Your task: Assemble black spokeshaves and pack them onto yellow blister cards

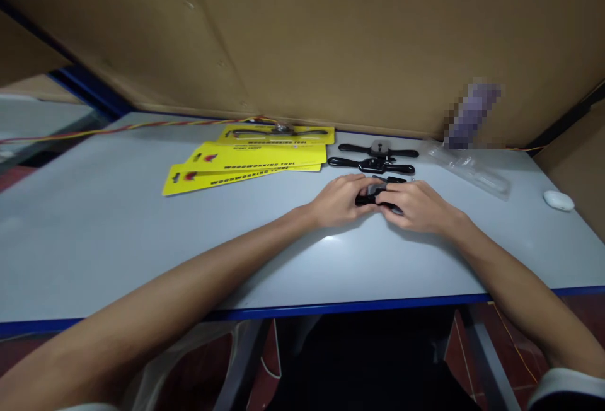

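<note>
A black two-handled tool (364, 200) is held low over the table between my hands. My left hand (341, 200) is closed around its left end, with thumb and fingers bent over it. My right hand (416, 205) grips the right side, fingers curled. The fingers hide much of the tool's middle. Just beyond them lie two similar black tools, one (372, 166) nearer and one (379, 149) behind it. Left of these, yellow cards (265, 156) lie fanned out and overlapping, with another black tool (283, 131) on the rearmost card.
Clear plastic packaging (472, 170) lies at the right rear of the pale table (142, 247). A white rounded object (558, 200) sits near the right edge. Cardboard panels (331, 39) rise behind. Red and yellow twisted wires (155, 123) run along the back left.
</note>
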A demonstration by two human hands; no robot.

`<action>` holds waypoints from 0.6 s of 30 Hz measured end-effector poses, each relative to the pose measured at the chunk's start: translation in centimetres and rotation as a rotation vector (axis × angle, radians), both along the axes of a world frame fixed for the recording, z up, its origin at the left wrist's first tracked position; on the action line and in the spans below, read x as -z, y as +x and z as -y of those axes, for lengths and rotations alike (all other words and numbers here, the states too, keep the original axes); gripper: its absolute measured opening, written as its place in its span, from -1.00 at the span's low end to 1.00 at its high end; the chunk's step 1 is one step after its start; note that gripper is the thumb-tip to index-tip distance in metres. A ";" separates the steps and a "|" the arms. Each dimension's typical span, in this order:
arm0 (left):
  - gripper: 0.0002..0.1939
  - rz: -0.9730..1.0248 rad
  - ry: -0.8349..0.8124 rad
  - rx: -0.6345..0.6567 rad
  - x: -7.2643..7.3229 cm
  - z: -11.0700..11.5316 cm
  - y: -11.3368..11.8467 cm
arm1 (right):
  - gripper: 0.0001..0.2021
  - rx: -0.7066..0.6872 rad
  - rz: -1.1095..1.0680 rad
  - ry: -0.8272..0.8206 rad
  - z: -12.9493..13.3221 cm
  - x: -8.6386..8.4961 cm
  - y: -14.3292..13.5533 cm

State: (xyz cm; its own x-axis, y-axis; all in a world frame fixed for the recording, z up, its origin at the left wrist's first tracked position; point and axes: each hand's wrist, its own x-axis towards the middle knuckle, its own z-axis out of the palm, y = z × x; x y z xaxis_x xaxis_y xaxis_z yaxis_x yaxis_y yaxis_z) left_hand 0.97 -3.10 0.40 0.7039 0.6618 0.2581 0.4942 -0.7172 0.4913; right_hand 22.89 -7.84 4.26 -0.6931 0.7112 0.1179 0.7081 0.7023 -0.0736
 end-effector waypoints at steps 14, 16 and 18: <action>-0.48 0.010 -0.025 -0.006 0.0 -0.1 -0.3 | -0.80 -0.005 -0.014 -0.024 0.2 -0.5 0.3; -0.54 0.017 -0.024 -0.001 0.0 0.0 -0.2 | -0.76 -0.013 -0.031 0.000 0.3 -0.5 -0.2; -0.62 0.017 -0.018 -0.001 -0.1 0.0 -0.2 | -0.71 0.028 -0.033 0.049 0.3 -0.4 -0.5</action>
